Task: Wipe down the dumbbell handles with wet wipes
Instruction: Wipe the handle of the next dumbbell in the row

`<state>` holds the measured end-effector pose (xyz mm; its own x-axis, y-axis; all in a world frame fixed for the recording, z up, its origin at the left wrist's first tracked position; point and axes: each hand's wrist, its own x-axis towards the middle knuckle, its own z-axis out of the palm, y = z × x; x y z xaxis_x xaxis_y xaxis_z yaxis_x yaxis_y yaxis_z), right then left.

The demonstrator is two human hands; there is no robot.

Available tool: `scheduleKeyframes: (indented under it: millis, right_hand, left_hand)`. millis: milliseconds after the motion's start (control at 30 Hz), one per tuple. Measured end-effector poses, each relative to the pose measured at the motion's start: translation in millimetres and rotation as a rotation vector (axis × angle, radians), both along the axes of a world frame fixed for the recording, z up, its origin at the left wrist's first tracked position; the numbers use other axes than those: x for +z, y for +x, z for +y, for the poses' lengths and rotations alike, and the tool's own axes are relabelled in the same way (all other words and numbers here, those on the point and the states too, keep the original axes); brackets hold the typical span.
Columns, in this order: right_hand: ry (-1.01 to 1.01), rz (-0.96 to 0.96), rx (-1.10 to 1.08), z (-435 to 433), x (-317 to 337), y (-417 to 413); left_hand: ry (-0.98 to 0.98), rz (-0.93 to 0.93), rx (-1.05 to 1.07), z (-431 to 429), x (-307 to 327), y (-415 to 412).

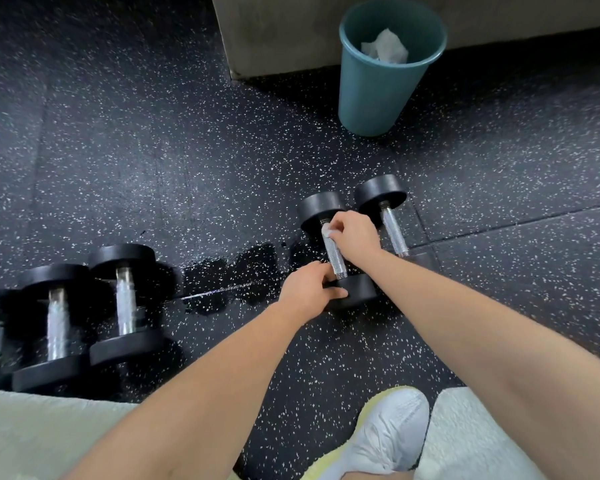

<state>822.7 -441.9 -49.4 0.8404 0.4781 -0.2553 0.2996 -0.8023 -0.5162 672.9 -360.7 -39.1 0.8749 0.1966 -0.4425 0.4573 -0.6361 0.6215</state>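
Observation:
A black dumbbell with a knurled chrome handle (pixel 336 258) lies on the speckled rubber floor right of centre. My right hand (pixel 355 235) pinches a small white wet wipe (pixel 327 231) against the far end of that handle. My left hand (pixel 307 291) grips the near black head (pixel 359 292) of the same dumbbell. A second dumbbell (pixel 392 230) lies just to its right, partly behind my right forearm. Three more dumbbells (pixel 125 299) lie in a row at the left edge.
A teal bin (pixel 378 95) holding crumpled white wipes stands beyond the dumbbells, against a grey concrete block (pixel 274 32). A dark wet patch (pixel 236 278) marks the floor between the two dumbbell groups. My white shoe (pixel 385 434) and light shorts fill the bottom edge.

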Motion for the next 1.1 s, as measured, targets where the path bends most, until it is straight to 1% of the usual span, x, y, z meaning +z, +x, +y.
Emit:
scheduleKeyframes:
  millis: [133, 200, 300, 367, 467, 533, 600, 700, 733, 900, 1000, 1100]
  right_hand:
    - [-0.108, 0.084, 0.142, -21, 9, 4]
    - [-0.136, 0.055, 0.167, -23, 10, 8]
    - [-0.024, -0.042, 0.035, -10, 7, 11]
    - [0.04, -0.036, -0.032, 1, 4, 8]
    - [0.034, -0.024, -0.056, 9, -3, -3]
    - [-0.013, -0.052, -0.04, 5, -5, -9]
    - [-0.077, -0.042, 0.034, -3, -1, -10]
    - [-0.184, 0.068, 0.196, -14, 11, -4]
    - [-0.193, 0.085, 0.216, -15, 15, 0]
    - [-0.044, -0.019, 0.047, 6, 19, 9]
    - [-0.024, -0.027, 0.042, 17, 12, -6]
    - [-0.028, -0.049, 0.058, 8, 5, -15]
  left_hand:
    - [-0.058, 0.042, -0.023, 12, -3, 6]
    - [-0.073, 0.048, -0.001, 16, -6, 4]
    - [-0.113, 0.037, 0.064, 18, -7, 1]
    - [-0.119, 0.044, 0.081, 17, -5, -2]
    - [-0.128, 0.098, 0.1, 15, -2, -8]
    - [-0.115, 0.116, 0.101, 13, 2, -9]
    - [-0.08, 0.097, 0.067, 12, 6, -8]
    - [-0.029, 0.069, 0.002, 10, 7, -7]
    - [-0.013, 0.065, -0.026, 9, 6, -7]
    - [0.107, 0.028, -0.177, 3, 1, -5]
    - [0.138, 0.041, -0.195, 1, -1, -5]
    - [0.14, 0.058, -0.18, 1, 0, -4]
